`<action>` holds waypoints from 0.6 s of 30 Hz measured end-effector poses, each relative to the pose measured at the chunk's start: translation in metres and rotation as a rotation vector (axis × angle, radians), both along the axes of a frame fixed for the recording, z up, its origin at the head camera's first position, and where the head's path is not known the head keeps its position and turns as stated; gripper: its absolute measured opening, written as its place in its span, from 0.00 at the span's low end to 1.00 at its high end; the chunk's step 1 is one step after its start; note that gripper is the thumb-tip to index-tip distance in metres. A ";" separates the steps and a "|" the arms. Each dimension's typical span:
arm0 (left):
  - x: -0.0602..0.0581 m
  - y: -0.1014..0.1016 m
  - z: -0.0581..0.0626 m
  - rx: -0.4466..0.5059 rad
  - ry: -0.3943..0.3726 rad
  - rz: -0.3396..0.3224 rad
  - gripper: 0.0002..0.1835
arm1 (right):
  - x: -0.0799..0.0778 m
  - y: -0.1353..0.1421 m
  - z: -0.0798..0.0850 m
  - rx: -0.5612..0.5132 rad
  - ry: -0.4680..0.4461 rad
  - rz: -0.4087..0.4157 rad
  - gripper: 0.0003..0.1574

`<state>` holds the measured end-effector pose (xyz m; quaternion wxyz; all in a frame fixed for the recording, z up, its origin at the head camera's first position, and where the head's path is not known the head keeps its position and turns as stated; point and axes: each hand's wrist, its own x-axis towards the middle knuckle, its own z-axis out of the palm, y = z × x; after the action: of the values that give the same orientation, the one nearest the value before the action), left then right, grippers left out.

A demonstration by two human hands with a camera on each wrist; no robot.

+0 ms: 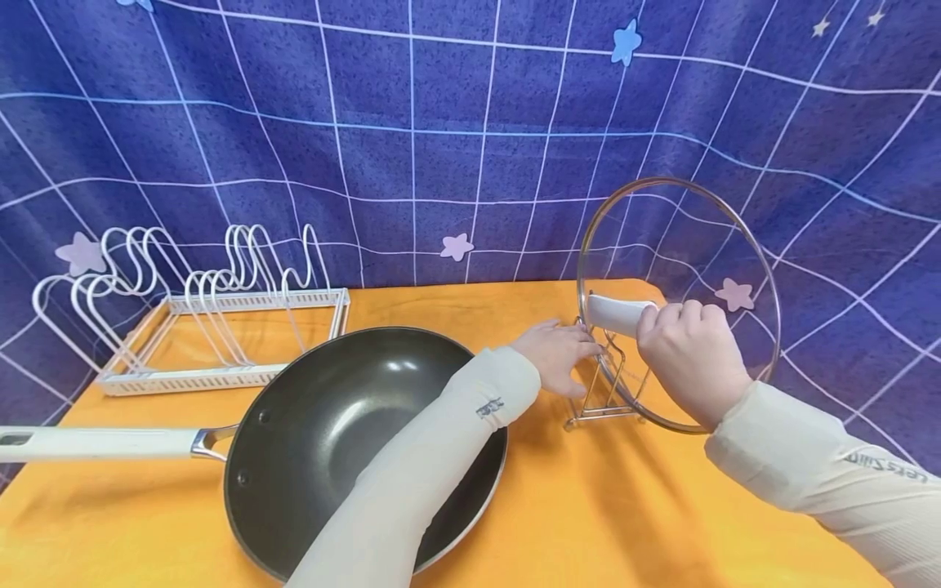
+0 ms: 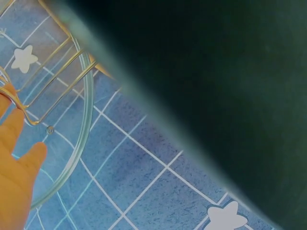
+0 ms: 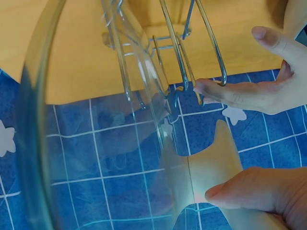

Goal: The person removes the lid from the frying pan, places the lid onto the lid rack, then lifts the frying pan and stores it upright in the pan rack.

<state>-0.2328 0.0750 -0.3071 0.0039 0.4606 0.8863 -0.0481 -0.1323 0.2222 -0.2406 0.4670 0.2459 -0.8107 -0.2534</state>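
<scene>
My right hand (image 1: 691, 359) grips the white handle (image 1: 616, 315) of the glass lid (image 1: 684, 253), upright at the wire rack (image 1: 604, 414) — my left hand (image 1: 559, 353), fingers loosely extended, touches that rack beside the wok (image 1: 353, 408)

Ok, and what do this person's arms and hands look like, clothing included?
The left sleeve and right sleeve are off-white, reach the wrists and carry dark printed markings, lettering on the right. The left hand and right hand are ungloved.

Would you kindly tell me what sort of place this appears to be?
Probably a staged tabletop set-up rather than a working kitchen: a blue patterned cloth hangs right behind an orange table, on which a wok sits.
</scene>
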 end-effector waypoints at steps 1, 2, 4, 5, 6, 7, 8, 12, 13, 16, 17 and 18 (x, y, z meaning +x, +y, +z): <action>0.000 0.000 0.000 0.000 0.002 -0.001 0.37 | 0.000 -0.001 0.000 0.000 0.002 -0.001 0.22; 0.000 -0.001 0.000 -0.001 0.002 -0.002 0.37 | 0.000 -0.001 0.000 0.002 0.001 -0.006 0.22; 0.000 -0.001 0.000 -0.003 0.000 -0.004 0.38 | 0.001 -0.002 -0.001 0.004 -0.001 -0.019 0.23; 0.000 -0.001 0.000 -0.003 -0.004 -0.005 0.38 | 0.002 -0.003 -0.001 0.006 -0.004 -0.026 0.23; 0.000 0.000 0.000 -0.002 -0.007 -0.006 0.38 | 0.002 -0.004 -0.001 0.008 -0.004 -0.033 0.24; 0.000 -0.001 -0.001 0.000 -0.010 -0.006 0.38 | 0.003 -0.005 -0.002 0.008 -0.004 -0.037 0.24; 0.000 0.000 0.000 0.001 -0.013 -0.004 0.38 | 0.003 -0.006 -0.002 0.010 -0.002 -0.043 0.24; 0.000 0.000 0.000 0.004 -0.012 -0.003 0.38 | 0.003 -0.011 -0.002 0.001 0.027 -0.053 0.23; 0.000 0.000 0.000 0.004 -0.012 -0.003 0.38 | 0.002 -0.012 -0.003 -0.004 0.033 -0.056 0.23; -0.001 0.000 0.000 0.007 -0.014 -0.008 0.38 | 0.003 -0.014 -0.003 -0.017 0.037 -0.068 0.23; -0.001 0.000 0.000 0.009 -0.013 -0.011 0.38 | 0.003 -0.014 -0.003 -0.019 0.032 -0.072 0.23; -0.001 0.000 -0.001 0.010 -0.012 -0.013 0.38 | 0.004 -0.015 -0.003 -0.020 0.027 -0.076 0.23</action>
<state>-0.2343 0.0754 -0.3079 0.0067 0.4667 0.8834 -0.0406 -0.1286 0.2075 -0.2438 0.4706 0.2067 -0.8155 -0.2661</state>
